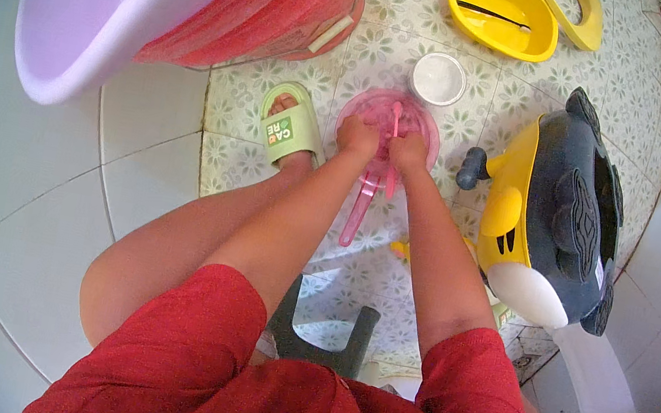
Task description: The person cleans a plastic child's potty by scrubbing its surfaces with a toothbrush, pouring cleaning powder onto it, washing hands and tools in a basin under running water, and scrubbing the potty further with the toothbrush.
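A round pink dipper (430, 120) rests on the floor in front of me, its handle (359, 211) pointing back toward me. My left hand (358, 135) is closed over the dipper's left side; what its curled fingers hold is hidden. On the other side, my right hand (409, 150) is closed at a slim pink stick-like tool (397, 116), which lies lengthwise across the dipper. The tool's exact kind is too small to tell. Just beyond the dipper stands a round white tub (439, 79) with pale contents.
A yellow basin (502, 38) with a dark thin stick and a yellow ring-shaped piece (588, 26) lie at the far right. A black-and-yellow penguin-like child's seat (558, 220) stands right. Red (248, 24) and lilac (61, 26) tubs crowd the left, near my slippered foot (290, 124). A dark stool (323, 351) is below me.
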Available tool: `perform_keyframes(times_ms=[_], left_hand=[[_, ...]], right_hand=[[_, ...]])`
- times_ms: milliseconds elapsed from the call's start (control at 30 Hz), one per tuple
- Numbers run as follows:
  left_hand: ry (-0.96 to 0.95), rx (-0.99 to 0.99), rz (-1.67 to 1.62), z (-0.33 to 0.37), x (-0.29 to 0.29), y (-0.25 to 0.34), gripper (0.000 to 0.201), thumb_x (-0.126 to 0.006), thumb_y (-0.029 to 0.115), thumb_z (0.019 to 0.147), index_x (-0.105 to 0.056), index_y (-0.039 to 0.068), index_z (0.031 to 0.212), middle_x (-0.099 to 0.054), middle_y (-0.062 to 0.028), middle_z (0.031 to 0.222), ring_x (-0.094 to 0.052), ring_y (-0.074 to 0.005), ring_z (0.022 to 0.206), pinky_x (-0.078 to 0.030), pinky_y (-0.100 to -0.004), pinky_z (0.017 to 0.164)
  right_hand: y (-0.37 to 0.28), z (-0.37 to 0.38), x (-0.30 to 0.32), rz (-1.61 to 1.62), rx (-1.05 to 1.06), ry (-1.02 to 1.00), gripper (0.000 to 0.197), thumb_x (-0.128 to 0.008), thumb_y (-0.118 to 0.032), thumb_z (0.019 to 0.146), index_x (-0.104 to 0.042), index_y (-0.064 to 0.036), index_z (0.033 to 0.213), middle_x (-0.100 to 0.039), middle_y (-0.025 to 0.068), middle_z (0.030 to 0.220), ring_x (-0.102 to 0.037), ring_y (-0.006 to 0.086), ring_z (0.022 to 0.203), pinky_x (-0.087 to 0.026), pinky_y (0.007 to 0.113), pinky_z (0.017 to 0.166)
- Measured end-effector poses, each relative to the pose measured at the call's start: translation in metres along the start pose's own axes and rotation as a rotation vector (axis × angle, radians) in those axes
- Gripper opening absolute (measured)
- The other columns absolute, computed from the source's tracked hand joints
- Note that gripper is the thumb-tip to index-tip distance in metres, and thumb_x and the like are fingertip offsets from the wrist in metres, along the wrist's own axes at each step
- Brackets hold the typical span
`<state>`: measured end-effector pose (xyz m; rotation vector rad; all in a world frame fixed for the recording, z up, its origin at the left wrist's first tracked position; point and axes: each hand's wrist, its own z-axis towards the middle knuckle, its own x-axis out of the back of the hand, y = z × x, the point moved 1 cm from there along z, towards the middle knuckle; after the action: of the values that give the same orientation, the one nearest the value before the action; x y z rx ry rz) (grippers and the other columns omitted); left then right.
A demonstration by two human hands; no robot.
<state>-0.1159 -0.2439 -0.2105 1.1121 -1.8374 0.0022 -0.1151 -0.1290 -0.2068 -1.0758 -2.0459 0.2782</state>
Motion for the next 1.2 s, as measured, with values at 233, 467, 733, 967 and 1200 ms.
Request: perform_keyframes(times_ms=[233, 467, 733, 967, 1200], left_hand=[[-0.278, 0.206, -0.579, 0.011, -0.022, -0.013, 0.024, -0.062, 0.01, 0.074, -0.069, 0.0, 0.095, -0.067, -0.0178, 0.093, -0.066, -0.0248, 0.077, -0.052, -0.0356, 0.071], [-0.225, 0.161, -0.443, -0.004, 0.015, -0.002, 0.023, -0.063, 0.014, 0.075, -0.068, -0.004, 0.089, -0.068, -0.0195, 0.086, -0.067, -0.0288, 0.082, -0.053, -0.0375, 0.072], [-0.126, -0.074, 0.185, -0.043, 0.027, 0.024, 0.02, -0.061, 0.022, 0.076, -0.072, 0.009, 0.086, -0.067, -0.0193, 0.089, -0.065, -0.0365, 0.086, -0.051, -0.04, 0.079], [-0.092, -0.073, 0.226, -0.047, 0.005, 0.037, 0.02, -0.061, 0.024, 0.075, -0.071, 0.008, 0.081, -0.067, -0.0187, 0.082, -0.065, -0.0365, 0.078, -0.052, -0.0418, 0.072], [-0.552, 0.076, -0.199, -0.098, 0.029, 0.008, 0.016, -0.064, 0.017, 0.075, -0.071, 0.004, 0.083, -0.067, -0.0154, 0.071, -0.065, -0.02, 0.065, -0.052, -0.0352, 0.062]], right_hand=[[-0.009, -0.03, 0.028, 0.249, -0.019, 0.112, 0.027, -0.057, -0.02, 0.08, -0.063, 0.0034, 0.094, -0.063, 0.0247, 0.096, -0.061, 0.0402, 0.091, -0.047, 0.046, 0.081], [-0.013, -0.068, 0.075, -0.121, 0.192, 0.398, 0.024, -0.06, -0.02, 0.081, -0.061, 0.0028, 0.088, -0.063, 0.0237, 0.089, -0.062, 0.0385, 0.084, -0.049, 0.047, 0.074], [-0.009, -0.046, 0.077, -0.261, -0.004, 0.304, 0.026, -0.052, -0.021, 0.088, -0.056, 0.0036, 0.097, -0.064, 0.0229, 0.09, -0.065, 0.0364, 0.087, -0.053, 0.044, 0.076], [-0.017, -0.019, 0.09, -0.331, 0.146, -0.06, 0.02, -0.054, -0.011, 0.08, -0.064, 0.0048, 0.087, -0.065, 0.0253, 0.092, -0.064, 0.0402, 0.088, -0.052, 0.046, 0.075], [-0.031, -0.091, 0.1, -0.365, 0.251, -0.362, 0.023, -0.055, -0.018, 0.078, -0.066, 0.0013, 0.082, -0.064, 0.0249, 0.079, -0.063, 0.0414, 0.082, -0.051, 0.047, 0.075]])
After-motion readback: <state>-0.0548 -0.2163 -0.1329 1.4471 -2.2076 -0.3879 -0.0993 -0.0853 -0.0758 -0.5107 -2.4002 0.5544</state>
